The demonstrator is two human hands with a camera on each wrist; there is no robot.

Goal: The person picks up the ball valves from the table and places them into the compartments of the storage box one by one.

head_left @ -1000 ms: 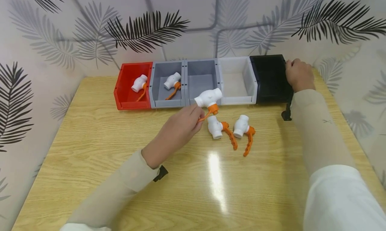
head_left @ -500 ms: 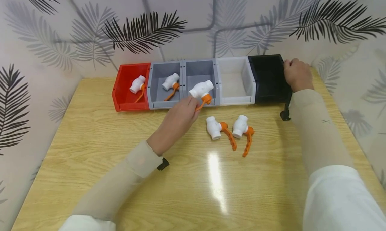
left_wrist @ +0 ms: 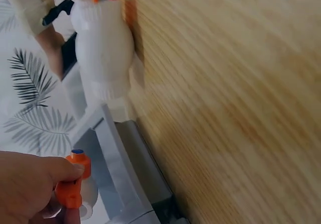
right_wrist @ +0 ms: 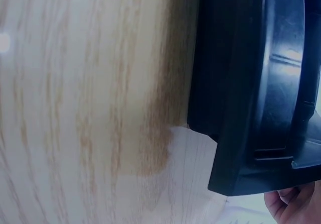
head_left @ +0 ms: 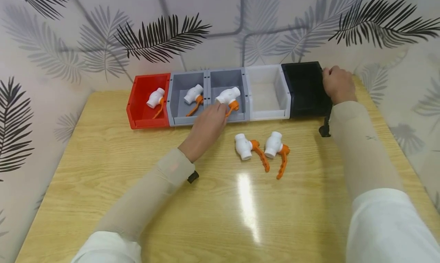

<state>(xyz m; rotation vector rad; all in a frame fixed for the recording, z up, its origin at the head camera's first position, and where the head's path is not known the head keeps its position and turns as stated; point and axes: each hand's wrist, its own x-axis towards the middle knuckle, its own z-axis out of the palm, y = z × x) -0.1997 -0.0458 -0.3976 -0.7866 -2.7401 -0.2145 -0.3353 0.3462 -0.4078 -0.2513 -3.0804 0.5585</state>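
My left hand [head_left: 209,127] pinches a white ball valve [head_left: 228,95] by its orange lever handle [left_wrist: 70,191]. The valve's white body is over the second grey bin [head_left: 227,79], the middle one of the row. At the right end of the row, my right hand [head_left: 339,84] grips the side wall of the black bin [head_left: 306,89]; its fingers [right_wrist: 288,199] show at the bin's edge in the right wrist view. Two more ball valves, a left one [head_left: 243,146] and a right one [head_left: 274,144], lie on the table in front of the bins.
The red bin [head_left: 131,116] and the first grey bin [head_left: 177,120] each hold one ball valve. A white bin [head_left: 269,113] stands between the second grey bin and the black one. The bins line the back of the wooden table [head_left: 103,160], against a leaf-patterned backdrop [head_left: 220,49].
My left hand has carried the ball valve left and back, from above the table's front area to over the second grey bin. My right hand stays on the black bin.
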